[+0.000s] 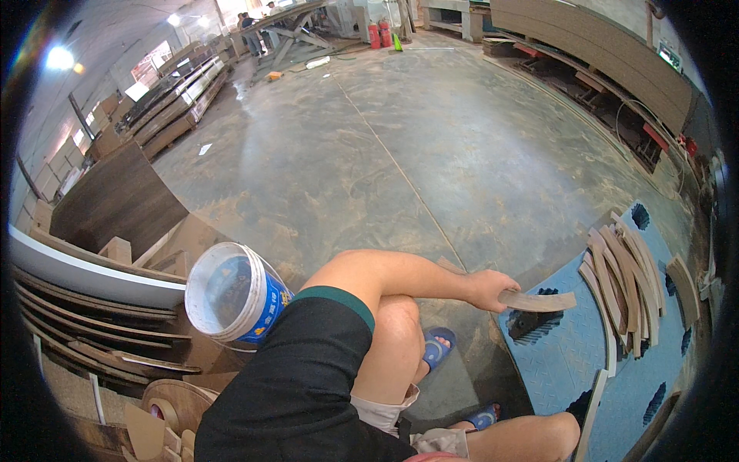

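Head view: left hand (486,289) pinches a curved strip (539,301) above the blue pallet (554,362); right hand's state cannot be told.

A woodworking factory: stacked boards (173,100), curved wood strips (627,277), bare concrete floor (400,138).

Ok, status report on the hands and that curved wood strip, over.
Left hand gripping curved brown wooden strip above blue plastic pallet. Right hand not in view. Nothing in the way.
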`<act>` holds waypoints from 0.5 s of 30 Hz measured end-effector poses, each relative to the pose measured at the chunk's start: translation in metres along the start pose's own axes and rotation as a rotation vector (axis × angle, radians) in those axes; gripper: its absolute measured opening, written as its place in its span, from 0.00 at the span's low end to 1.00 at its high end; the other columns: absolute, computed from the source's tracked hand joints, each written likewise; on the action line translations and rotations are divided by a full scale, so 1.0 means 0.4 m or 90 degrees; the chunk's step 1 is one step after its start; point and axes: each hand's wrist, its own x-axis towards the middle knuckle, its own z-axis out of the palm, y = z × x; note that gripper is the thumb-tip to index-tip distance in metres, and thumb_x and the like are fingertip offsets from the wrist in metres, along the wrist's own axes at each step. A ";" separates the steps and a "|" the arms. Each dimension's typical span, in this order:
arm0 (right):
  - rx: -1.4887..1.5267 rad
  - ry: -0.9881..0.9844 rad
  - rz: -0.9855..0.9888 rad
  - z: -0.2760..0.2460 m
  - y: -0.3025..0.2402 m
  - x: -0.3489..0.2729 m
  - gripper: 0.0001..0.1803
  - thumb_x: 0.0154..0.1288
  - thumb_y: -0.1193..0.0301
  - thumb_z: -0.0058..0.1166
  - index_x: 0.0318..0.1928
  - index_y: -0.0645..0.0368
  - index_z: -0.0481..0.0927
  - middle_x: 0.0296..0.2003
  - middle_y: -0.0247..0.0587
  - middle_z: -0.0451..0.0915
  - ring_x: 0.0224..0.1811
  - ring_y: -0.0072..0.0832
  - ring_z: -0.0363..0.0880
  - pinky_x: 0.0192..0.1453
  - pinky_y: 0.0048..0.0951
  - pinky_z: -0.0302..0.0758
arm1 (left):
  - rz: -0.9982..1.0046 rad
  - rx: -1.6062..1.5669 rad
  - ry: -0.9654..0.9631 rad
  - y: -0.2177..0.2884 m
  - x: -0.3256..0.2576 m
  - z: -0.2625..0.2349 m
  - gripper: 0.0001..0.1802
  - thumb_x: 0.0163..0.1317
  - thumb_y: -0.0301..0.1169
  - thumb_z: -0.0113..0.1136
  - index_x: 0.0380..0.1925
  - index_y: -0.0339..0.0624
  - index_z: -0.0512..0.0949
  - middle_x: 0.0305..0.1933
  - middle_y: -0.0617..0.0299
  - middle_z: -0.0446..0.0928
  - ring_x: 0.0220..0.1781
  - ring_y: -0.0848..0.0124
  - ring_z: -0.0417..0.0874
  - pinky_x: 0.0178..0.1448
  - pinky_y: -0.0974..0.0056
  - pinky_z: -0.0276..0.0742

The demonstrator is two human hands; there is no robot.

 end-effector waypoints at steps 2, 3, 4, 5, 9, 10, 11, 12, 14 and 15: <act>-0.002 0.010 0.003 0.001 -0.014 0.005 0.26 0.85 0.48 0.61 0.61 0.58 0.87 0.45 0.51 0.90 0.42 0.43 0.87 0.49 0.46 0.87 | -0.002 -0.001 -0.003 0.000 0.005 0.000 0.38 0.65 0.38 0.75 0.75 0.39 0.81 0.68 0.39 0.87 0.70 0.42 0.88 0.75 0.45 0.84; -0.003 0.013 0.006 0.002 -0.020 0.005 0.26 0.85 0.48 0.60 0.61 0.58 0.88 0.45 0.51 0.90 0.42 0.44 0.87 0.49 0.46 0.86 | -0.004 -0.001 -0.008 0.002 0.007 -0.001 0.38 0.65 0.39 0.75 0.75 0.39 0.81 0.68 0.39 0.87 0.70 0.43 0.88 0.75 0.45 0.84; 0.000 0.015 0.008 0.005 -0.026 0.003 0.25 0.85 0.48 0.60 0.61 0.59 0.88 0.45 0.51 0.90 0.42 0.44 0.87 0.49 0.47 0.86 | -0.009 0.001 -0.013 0.004 0.005 -0.003 0.38 0.65 0.39 0.75 0.75 0.39 0.81 0.68 0.39 0.87 0.70 0.43 0.88 0.75 0.45 0.84; 0.000 0.016 0.007 0.008 -0.032 0.005 0.25 0.85 0.48 0.60 0.60 0.59 0.88 0.45 0.51 0.90 0.42 0.44 0.87 0.49 0.47 0.86 | -0.010 0.001 -0.015 0.005 0.003 -0.004 0.38 0.65 0.39 0.75 0.75 0.39 0.81 0.68 0.39 0.87 0.70 0.43 0.88 0.75 0.45 0.84; 0.002 0.028 0.006 0.017 -0.054 0.010 0.25 0.86 0.48 0.59 0.59 0.59 0.88 0.44 0.50 0.90 0.42 0.45 0.87 0.49 0.47 0.86 | -0.017 0.012 -0.027 0.010 -0.005 -0.011 0.39 0.65 0.39 0.75 0.76 0.38 0.81 0.68 0.39 0.87 0.70 0.42 0.88 0.75 0.44 0.84; 0.001 0.033 0.006 0.016 -0.058 0.011 0.25 0.86 0.48 0.59 0.59 0.59 0.88 0.44 0.50 0.90 0.42 0.45 0.87 0.49 0.47 0.86 | -0.017 0.017 -0.031 0.010 -0.002 -0.010 0.39 0.65 0.39 0.75 0.76 0.38 0.81 0.69 0.39 0.87 0.70 0.42 0.88 0.75 0.44 0.84; 0.001 0.041 0.005 0.016 -0.064 0.011 0.25 0.86 0.48 0.59 0.58 0.59 0.88 0.44 0.50 0.89 0.42 0.45 0.87 0.49 0.47 0.86 | -0.016 0.016 -0.030 0.010 0.000 -0.008 0.39 0.65 0.39 0.76 0.76 0.38 0.81 0.69 0.39 0.87 0.70 0.42 0.88 0.75 0.44 0.84; -0.003 0.047 0.004 0.015 -0.068 0.013 0.25 0.86 0.48 0.59 0.58 0.59 0.88 0.44 0.50 0.89 0.42 0.45 0.87 0.49 0.48 0.86 | -0.015 0.015 -0.030 0.008 0.002 -0.005 0.39 0.65 0.39 0.76 0.76 0.39 0.81 0.69 0.39 0.87 0.71 0.42 0.88 0.75 0.44 0.84; 0.000 0.058 -0.001 0.016 -0.079 0.012 0.25 0.86 0.48 0.58 0.57 0.59 0.89 0.43 0.50 0.89 0.42 0.46 0.87 0.49 0.48 0.86 | -0.012 0.015 -0.028 0.007 0.001 -0.006 0.39 0.65 0.40 0.76 0.76 0.39 0.80 0.69 0.39 0.87 0.71 0.42 0.88 0.75 0.44 0.84; 0.000 0.067 -0.002 0.018 -0.087 0.015 0.25 0.87 0.48 0.58 0.57 0.60 0.89 0.43 0.50 0.89 0.42 0.46 0.87 0.49 0.48 0.86 | -0.009 0.013 -0.025 0.006 0.001 -0.007 0.39 0.65 0.40 0.76 0.76 0.39 0.80 0.69 0.39 0.87 0.71 0.42 0.88 0.75 0.44 0.84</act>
